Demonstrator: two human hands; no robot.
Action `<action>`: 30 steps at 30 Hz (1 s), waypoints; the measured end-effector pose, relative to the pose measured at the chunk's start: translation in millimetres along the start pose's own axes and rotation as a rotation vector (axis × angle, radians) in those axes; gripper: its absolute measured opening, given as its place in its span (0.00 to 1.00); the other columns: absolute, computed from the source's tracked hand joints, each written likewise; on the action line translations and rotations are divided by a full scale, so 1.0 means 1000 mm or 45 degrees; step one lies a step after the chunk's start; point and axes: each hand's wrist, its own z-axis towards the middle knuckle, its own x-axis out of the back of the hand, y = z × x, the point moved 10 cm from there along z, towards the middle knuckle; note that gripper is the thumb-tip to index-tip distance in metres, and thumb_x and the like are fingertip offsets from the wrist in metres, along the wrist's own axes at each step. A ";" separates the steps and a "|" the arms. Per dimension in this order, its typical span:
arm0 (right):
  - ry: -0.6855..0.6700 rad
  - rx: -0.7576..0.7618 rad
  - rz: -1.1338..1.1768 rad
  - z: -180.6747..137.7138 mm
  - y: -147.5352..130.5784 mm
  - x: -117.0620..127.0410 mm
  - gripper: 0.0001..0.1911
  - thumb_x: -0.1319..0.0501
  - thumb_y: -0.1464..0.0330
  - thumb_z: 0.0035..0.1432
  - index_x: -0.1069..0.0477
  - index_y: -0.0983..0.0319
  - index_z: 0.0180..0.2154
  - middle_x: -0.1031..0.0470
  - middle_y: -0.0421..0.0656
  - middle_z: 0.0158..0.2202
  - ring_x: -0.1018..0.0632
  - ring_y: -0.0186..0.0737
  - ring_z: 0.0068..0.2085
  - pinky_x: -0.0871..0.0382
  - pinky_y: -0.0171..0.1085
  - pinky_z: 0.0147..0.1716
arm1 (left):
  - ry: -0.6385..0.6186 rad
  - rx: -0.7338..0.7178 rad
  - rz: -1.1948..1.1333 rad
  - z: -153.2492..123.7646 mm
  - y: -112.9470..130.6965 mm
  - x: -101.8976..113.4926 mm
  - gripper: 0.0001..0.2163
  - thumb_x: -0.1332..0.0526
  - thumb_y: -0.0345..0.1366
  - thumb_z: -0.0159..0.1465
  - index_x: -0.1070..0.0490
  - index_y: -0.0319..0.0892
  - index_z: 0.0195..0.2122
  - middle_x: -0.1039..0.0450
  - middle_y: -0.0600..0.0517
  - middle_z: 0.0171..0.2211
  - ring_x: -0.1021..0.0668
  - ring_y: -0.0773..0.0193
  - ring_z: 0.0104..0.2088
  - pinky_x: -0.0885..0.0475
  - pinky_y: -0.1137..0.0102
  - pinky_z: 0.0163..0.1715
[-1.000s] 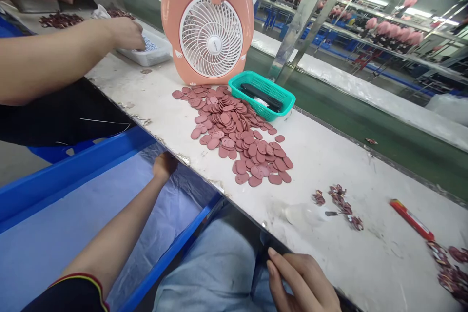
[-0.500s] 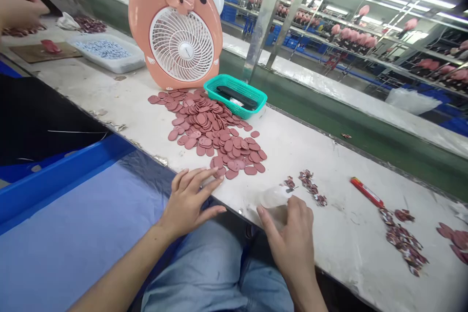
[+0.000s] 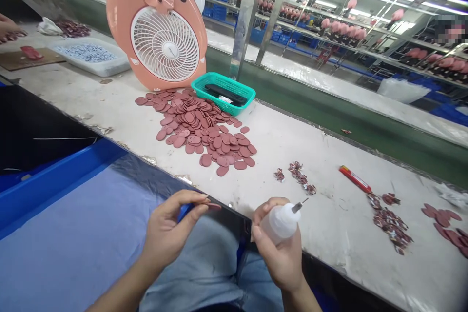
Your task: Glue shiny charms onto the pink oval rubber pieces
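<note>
Between thumb and fingers, my left hand [image 3: 170, 226] pinches a reddish-brown oval piece [image 3: 215, 206], seen nearly edge-on just off the table's front edge. My right hand [image 3: 280, 248] is wrapped around a white squeeze bottle [image 3: 281, 223] with a thin metal needle tip, which points up and to the right. Beyond my left hand lies a large heap of the same flat oval pieces [image 3: 197, 122], some with small holes. Small dark-red and white bits [image 3: 300, 174] lie in a short line beyond the bottle.
A pink animal-shaped fan [image 3: 161, 34] stands behind the heap, beside a green basket [image 3: 224, 92] holding a black object. To the right lie a red and yellow stick-shaped packet [image 3: 354, 179] and more small bits [image 3: 389, 224]. Another person's hand [image 3: 9, 28] is at far left, near a white tray [image 3: 109, 66].
My left hand has drawn back from the heap's edge with one oval piece pinched in it. My right hand has lifted the bottle off the table and turned its needle upward.
</note>
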 end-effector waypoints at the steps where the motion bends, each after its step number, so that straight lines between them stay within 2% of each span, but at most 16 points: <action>1: -0.039 -0.010 0.081 0.001 -0.003 -0.005 0.11 0.40 0.63 0.65 0.41 0.56 0.43 0.27 0.38 0.31 0.28 0.32 0.23 0.30 0.32 0.22 | -0.051 0.200 -0.207 -0.009 -0.008 -0.011 0.08 0.29 0.44 0.59 0.18 0.50 0.37 0.18 0.50 0.30 0.18 0.58 0.32 0.24 0.64 0.38; 2: -0.102 -0.025 0.176 0.003 -0.005 -0.011 0.12 0.37 0.64 0.63 0.40 0.56 0.43 0.24 0.41 0.34 0.27 0.32 0.24 0.29 0.32 0.24 | -0.165 0.486 -0.477 -0.024 -0.020 -0.030 0.11 0.26 0.44 0.56 0.19 0.49 0.38 0.20 0.51 0.28 0.20 0.61 0.29 0.24 0.68 0.33; 4: -0.285 -0.099 0.404 0.002 -0.007 -0.027 0.13 0.34 0.65 0.61 0.38 0.56 0.42 0.21 0.45 0.38 0.22 0.35 0.29 0.24 0.35 0.28 | -0.394 0.945 -0.869 -0.059 -0.028 -0.068 0.14 0.22 0.42 0.51 0.19 0.46 0.36 0.24 0.54 0.25 0.24 0.69 0.24 0.28 0.77 0.24; 5: -0.395 -0.169 0.514 -0.001 -0.006 -0.036 0.14 0.33 0.64 0.61 0.38 0.57 0.42 0.21 0.45 0.37 0.20 0.36 0.30 0.22 0.36 0.30 | -0.459 1.111 -1.008 -0.074 -0.028 -0.081 0.13 0.21 0.40 0.49 0.19 0.44 0.33 0.25 0.54 0.24 0.26 0.72 0.23 0.31 0.80 0.22; 6: -0.492 -0.255 0.603 -0.005 -0.004 -0.043 0.14 0.33 0.63 0.60 0.37 0.57 0.41 0.21 0.43 0.34 0.20 0.37 0.30 0.21 0.38 0.31 | -0.489 1.192 -1.075 -0.083 -0.028 -0.087 0.13 0.21 0.39 0.49 0.19 0.43 0.31 0.27 0.55 0.24 0.27 0.74 0.22 0.33 0.82 0.20; 8: -0.599 -0.428 0.757 -0.014 0.003 -0.054 0.16 0.31 0.63 0.59 0.38 0.57 0.40 0.23 0.39 0.31 0.20 0.36 0.28 0.21 0.37 0.30 | -0.531 1.220 -1.103 -0.092 -0.027 -0.093 0.12 0.21 0.39 0.50 0.19 0.41 0.30 0.28 0.55 0.24 0.29 0.75 0.22 0.34 0.83 0.17; 11: -0.578 -0.618 0.907 -0.024 0.015 -0.060 0.19 0.29 0.63 0.57 0.39 0.57 0.40 0.24 0.37 0.31 0.22 0.31 0.24 0.24 0.32 0.26 | -0.638 1.151 -1.058 -0.094 -0.027 -0.095 0.18 0.21 0.48 0.46 0.17 0.41 0.31 0.22 0.51 0.26 0.24 0.71 0.23 0.32 0.82 0.16; 15: -0.574 -0.690 0.790 -0.031 0.025 -0.061 0.21 0.30 0.58 0.57 0.39 0.58 0.41 0.25 0.38 0.29 0.22 0.34 0.24 0.27 0.33 0.25 | -0.742 1.093 -0.993 -0.091 -0.029 -0.097 0.21 0.19 0.50 0.38 0.17 0.41 0.28 0.18 0.49 0.26 0.20 0.68 0.24 0.30 0.81 0.18; 17: -0.453 -0.631 0.587 -0.029 0.028 -0.044 0.21 0.33 0.56 0.60 0.39 0.57 0.47 0.26 0.38 0.31 0.23 0.34 0.27 0.27 0.34 0.27 | -0.712 1.108 -1.037 -0.089 -0.031 -0.097 0.20 0.19 0.48 0.39 0.17 0.42 0.28 0.18 0.49 0.26 0.20 0.69 0.23 0.29 0.82 0.18; 20: -0.254 -0.567 0.226 -0.033 0.029 -0.008 0.23 0.41 0.56 0.66 0.45 0.56 0.57 0.26 0.38 0.33 0.24 0.35 0.30 0.28 0.34 0.30 | -0.571 1.077 -1.167 -0.083 -0.032 -0.093 0.19 0.20 0.47 0.42 0.17 0.41 0.29 0.18 0.50 0.28 0.19 0.69 0.26 0.28 0.83 0.19; 22: -0.175 -0.574 0.005 -0.039 0.026 0.012 0.23 0.41 0.59 0.66 0.45 0.54 0.58 0.25 0.39 0.35 0.24 0.36 0.32 0.28 0.34 0.33 | -0.483 1.030 -1.239 -0.079 -0.031 -0.091 0.18 0.21 0.47 0.45 0.17 0.40 0.31 0.18 0.50 0.29 0.20 0.71 0.26 0.28 0.84 0.19; 24: -0.091 -0.568 -0.145 -0.042 0.017 0.030 0.21 0.37 0.60 0.62 0.38 0.53 0.55 0.24 0.40 0.39 0.23 0.37 0.36 0.29 0.34 0.36 | -0.411 1.008 -1.295 -0.078 -0.030 -0.090 0.18 0.22 0.47 0.49 0.16 0.40 0.36 0.19 0.51 0.27 0.22 0.73 0.23 0.29 0.84 0.17; 27: 0.090 -0.563 -0.136 -0.044 0.004 0.053 0.18 0.30 0.57 0.56 0.27 0.52 0.47 0.24 0.42 0.44 0.22 0.39 0.40 0.28 0.33 0.37 | -0.356 1.028 -1.331 -0.077 -0.025 -0.091 0.18 0.23 0.46 0.50 0.16 0.41 0.38 0.18 0.51 0.26 0.21 0.72 0.23 0.28 0.83 0.16; 30: 0.271 -0.544 0.126 -0.050 0.003 0.069 0.24 0.27 0.50 0.51 0.26 0.52 0.47 0.24 0.41 0.37 0.24 0.38 0.33 0.29 0.34 0.31 | -0.321 1.061 -1.303 -0.076 -0.015 -0.092 0.15 0.22 0.44 0.50 0.16 0.43 0.36 0.16 0.49 0.29 0.18 0.68 0.27 0.26 0.83 0.18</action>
